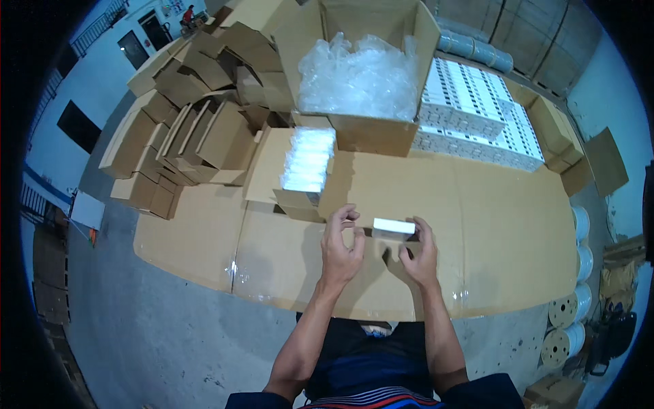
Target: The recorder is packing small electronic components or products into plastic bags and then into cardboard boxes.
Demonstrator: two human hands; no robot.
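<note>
The person sits low in the frame, both forearms coming up from the bottom edge to the middle of the picture. The right hand (421,253) is curled around a small white box (394,227), fingers along its right end and thumb underneath, so the box is pinched and held just above the cardboard sheet (504,232) that covers the floor. The left hand (343,245) is beside it, just left of the box, its fingers bent and partly open; whether the fingertips touch the box's left end I cannot tell, and it grips nothing that I can see.

Just above the hands, left of centre, a small open carton (300,199) stands on the sheet, filled with a row of white boxes (308,160). Behind that, at the upper middle of the frame, a large open cardboard box (371,133) holds a heap of clear plastic bags (357,75). To its right, in the upper right, a broad block of stacked white boxes (477,112) lies in neat rows. At the upper left, many flat and folded brown cartons (197,129) lean against one another. At the right edge, low down, several spools (565,327) stand by the sheet on the grey concrete floor (157,334).
</note>
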